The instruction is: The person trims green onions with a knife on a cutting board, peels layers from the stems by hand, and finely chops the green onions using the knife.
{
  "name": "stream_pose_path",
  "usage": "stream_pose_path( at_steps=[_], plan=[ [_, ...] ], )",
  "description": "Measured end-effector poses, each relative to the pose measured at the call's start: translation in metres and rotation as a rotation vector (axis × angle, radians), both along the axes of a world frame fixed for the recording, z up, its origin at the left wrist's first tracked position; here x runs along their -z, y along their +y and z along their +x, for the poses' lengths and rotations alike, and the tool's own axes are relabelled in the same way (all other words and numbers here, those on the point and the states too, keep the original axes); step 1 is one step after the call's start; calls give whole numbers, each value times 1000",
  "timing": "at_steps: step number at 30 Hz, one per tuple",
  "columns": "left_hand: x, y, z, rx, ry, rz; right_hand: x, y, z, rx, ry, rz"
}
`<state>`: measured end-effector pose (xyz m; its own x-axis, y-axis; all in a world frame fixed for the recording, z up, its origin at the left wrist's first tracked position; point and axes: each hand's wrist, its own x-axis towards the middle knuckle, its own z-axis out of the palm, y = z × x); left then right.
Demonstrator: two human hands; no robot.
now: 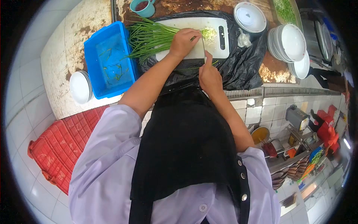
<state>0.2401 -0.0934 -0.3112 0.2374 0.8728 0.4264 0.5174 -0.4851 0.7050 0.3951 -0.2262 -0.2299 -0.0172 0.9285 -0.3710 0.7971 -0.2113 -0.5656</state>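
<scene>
A bundle of long green scallions [154,35] lies across a white cutting board [175,21], its leafy ends hanging over the left side. My left hand [183,42] is closed over the bundle near its cut end, pressing it to the board. In my right hand [210,75] is a knife [203,43], its thin blade standing just right of my left fingertips. Chopped scallion pieces [209,34] are heaped right of the blade, beside the board's dark handle slot. One loose scallion stalk [190,68] lies below the board. My right palm hides the knife's handle.
Black plastic sheeting [238,71] lies under the board. To the left are a blue basin [91,56] with green scraps, white bowls [79,87] and a teal cup [147,11]. Stacked white bowls [292,43] and a small plastic bag [244,39] are right. A red crate [65,143] sits lower left.
</scene>
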Motion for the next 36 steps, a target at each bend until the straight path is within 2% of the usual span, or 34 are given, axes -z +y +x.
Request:
stream_pose_path(
  at_steps=[11,23,32,36],
  plan=[
    [-1,2,-5,49,40,37,-3,36,-4,-32,-91,-141],
    [-1,1,-4,60,-6,-9,7,1,4,-2,-48,-100],
    [-3,2,-5,44,13,-76,-3,-40,20,-10,-63,-192],
    [-8,2,-5,52,18,-156,15,-50,42,12,97,-81]
  ],
)
